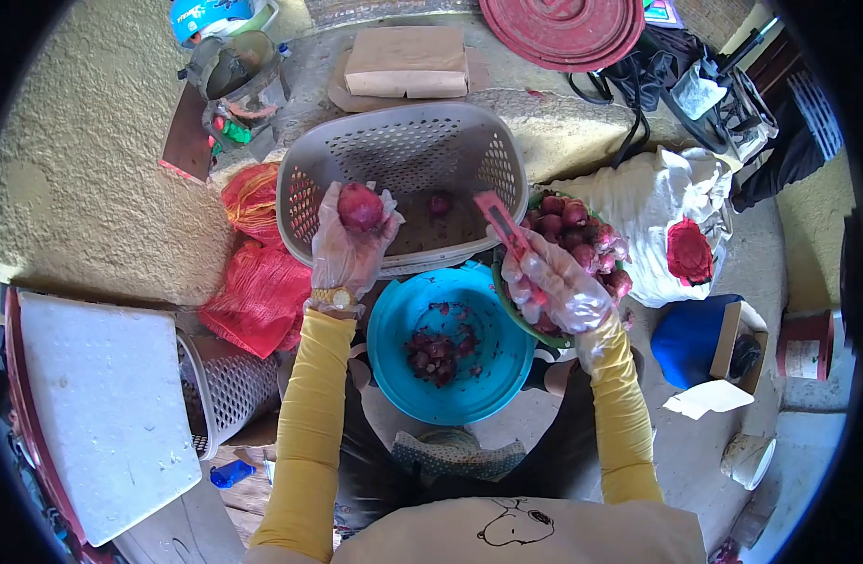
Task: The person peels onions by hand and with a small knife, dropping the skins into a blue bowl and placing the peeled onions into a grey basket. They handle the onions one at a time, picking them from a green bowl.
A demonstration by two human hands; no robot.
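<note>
My left hand (352,240), in a clear plastic glove, is closed around a red onion (361,207) at the left front rim of the grey perforated basket (305,202). Another onion (439,204) lies on the floor of that basket. In my gloved right hand (563,282) is a red cutter knife (504,226), its end pointing up and left. That hand is over the left side of a green basket (509,305) heaped with red onions (574,230). Between my forearms stands a blue basin (389,367) with onion skins and scraps (436,355) at its bottom.
Red mesh sacks (262,291) and a tipped light basket (229,390) are at the left, near a white foam lid (112,395). A white sack (648,226) sits at the right. Behind, a ledge carries a cardboard box (405,64) and a red lid (563,28).
</note>
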